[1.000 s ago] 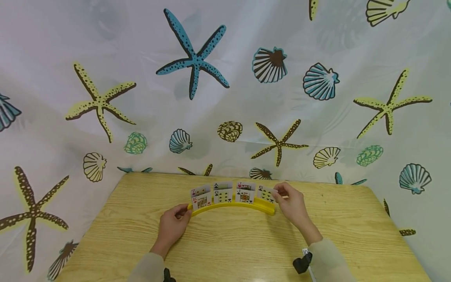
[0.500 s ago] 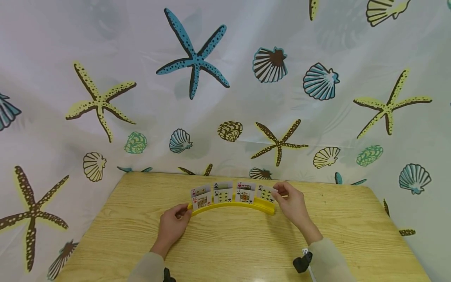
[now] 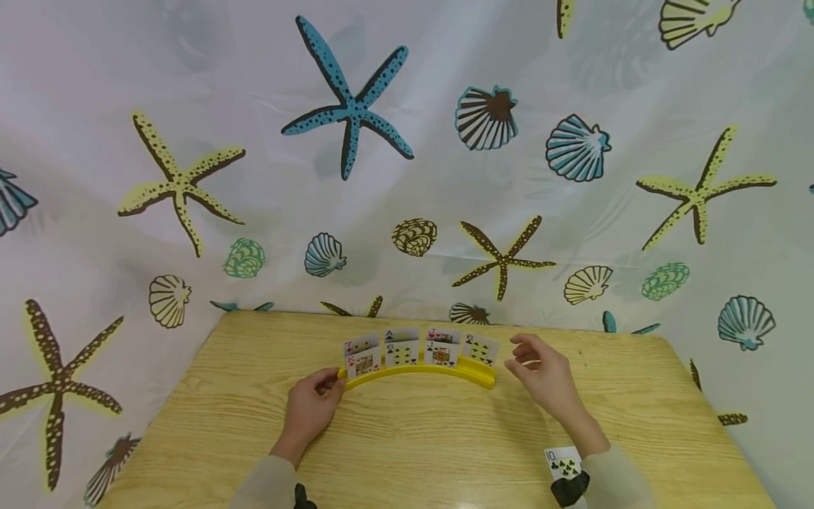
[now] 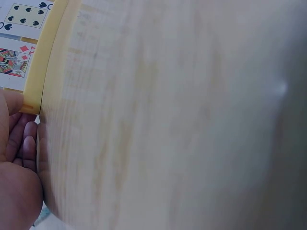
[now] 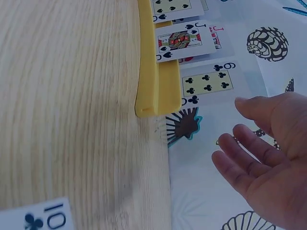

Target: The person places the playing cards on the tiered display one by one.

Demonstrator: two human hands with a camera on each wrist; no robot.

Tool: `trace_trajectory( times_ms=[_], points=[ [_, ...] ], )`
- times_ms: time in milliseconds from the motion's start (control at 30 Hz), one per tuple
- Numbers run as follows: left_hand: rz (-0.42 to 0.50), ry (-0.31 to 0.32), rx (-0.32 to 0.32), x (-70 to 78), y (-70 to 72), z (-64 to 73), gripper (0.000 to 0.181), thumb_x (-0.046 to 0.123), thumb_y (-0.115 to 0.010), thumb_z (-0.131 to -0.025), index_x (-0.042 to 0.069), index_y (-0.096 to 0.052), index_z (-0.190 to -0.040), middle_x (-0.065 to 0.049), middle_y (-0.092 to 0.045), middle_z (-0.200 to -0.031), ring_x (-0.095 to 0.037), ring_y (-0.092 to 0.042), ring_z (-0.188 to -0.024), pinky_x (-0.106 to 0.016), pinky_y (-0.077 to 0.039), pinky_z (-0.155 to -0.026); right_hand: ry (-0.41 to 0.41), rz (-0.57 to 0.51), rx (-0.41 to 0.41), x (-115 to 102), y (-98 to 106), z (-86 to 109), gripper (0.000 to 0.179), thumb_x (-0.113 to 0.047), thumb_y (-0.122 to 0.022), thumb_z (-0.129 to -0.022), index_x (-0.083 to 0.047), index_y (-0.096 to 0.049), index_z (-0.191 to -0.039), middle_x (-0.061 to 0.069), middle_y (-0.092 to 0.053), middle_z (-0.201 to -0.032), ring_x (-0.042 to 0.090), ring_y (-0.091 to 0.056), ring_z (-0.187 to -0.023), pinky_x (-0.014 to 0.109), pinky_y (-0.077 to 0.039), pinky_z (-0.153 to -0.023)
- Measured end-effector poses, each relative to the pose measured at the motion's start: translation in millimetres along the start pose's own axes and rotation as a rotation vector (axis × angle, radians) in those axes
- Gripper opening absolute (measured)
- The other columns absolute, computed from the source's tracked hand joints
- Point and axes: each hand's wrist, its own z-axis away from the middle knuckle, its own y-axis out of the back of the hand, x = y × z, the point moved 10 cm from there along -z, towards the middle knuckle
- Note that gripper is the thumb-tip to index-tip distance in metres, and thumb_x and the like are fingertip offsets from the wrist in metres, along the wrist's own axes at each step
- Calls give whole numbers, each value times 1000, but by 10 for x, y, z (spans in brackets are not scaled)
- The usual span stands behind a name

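A curved yellow card holder [image 3: 475,375] stands on the table with playing cards upright in two rows. My left hand [image 3: 311,408] pinches its left end between thumb and fingers, as the left wrist view also shows. In front stand a king of diamonds [image 3: 364,363], a six of spades [image 3: 402,353] and a jack of spades [image 3: 441,355]. Behind them show the tops of several others, and at the right end of the back row is a six of clubs [image 5: 206,82]. My right hand [image 3: 545,375] is just right of that card, fingers loosely spread and holding nothing.
A ten of clubs [image 3: 564,463] lies on the wooden table [image 3: 407,445] near the front right, partly covered by the right wrist's black camera [image 3: 570,488]. A pale curtain [image 3: 407,198] printed with starfish and shells hangs behind the table's far edge.
My right hand has let go of the six of clubs and drawn off to the right. More of the ten of clubs shows now. The left hand has stayed put.
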Motion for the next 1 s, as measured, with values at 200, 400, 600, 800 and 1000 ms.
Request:
trace_trajectory(
  times_ms=[200, 400, 600, 800, 1000],
  points=[
    [-9, -4, 5, -21, 5, -3, 30, 17, -72, -101, 2, -75, -128, -12, -79, -109, -17, -69, -91, -26, -53, -79, 4, 35, -6, 74, 100, 129, 38, -13, -78, -96, -8, -67, -132, 10, -72, -109, 25, -70, -101, 27, -58, -86],
    [-13, 1, -2, -20, 5, 6, 31, 18, -72, -102, 3, -75, -128, -12, -79, -109, -18, -70, -92, -28, -54, -81, -26, 63, -31, 165, 188, 279, 38, -16, -79, -96, -9, -68, -132, 9, -73, -112, 25, -70, -104, 28, -57, -85],
    [-17, 0, 5, -3, 11, 7, 31, 17, -73, -101, 2, -75, -128, -12, -79, -109, -18, -70, -91, -27, -54, -80, -80, 84, -65, 255, 240, 431, 38, -14, -79, -95, -8, -68, -131, 12, -74, -115, 27, -70, -107, 28, -56, -85],
    [-13, 2, 5, 4, 7, 3, 30, 17, -72, -101, 2, -75, -127, -12, -79, -109, -18, -69, -92, -26, -53, -80, -127, 101, -109, 359, 243, 596, 38, -16, -79, -96, -6, -69, -132, 13, -73, -120, 28, -69, -110, 34, -55, -87],
    [-9, 4, 2, -9, -6, -6, 30, 18, -73, -101, 3, -76, -127, -12, -79, -109, -17, -69, -92, -27, -53, -80, -129, 136, -97, 446, 298, 736, 40, -19, -81, -95, -4, -71, -130, 13, -74, -125, 32, -68, -114, 39, -55, -89]
  ],
)
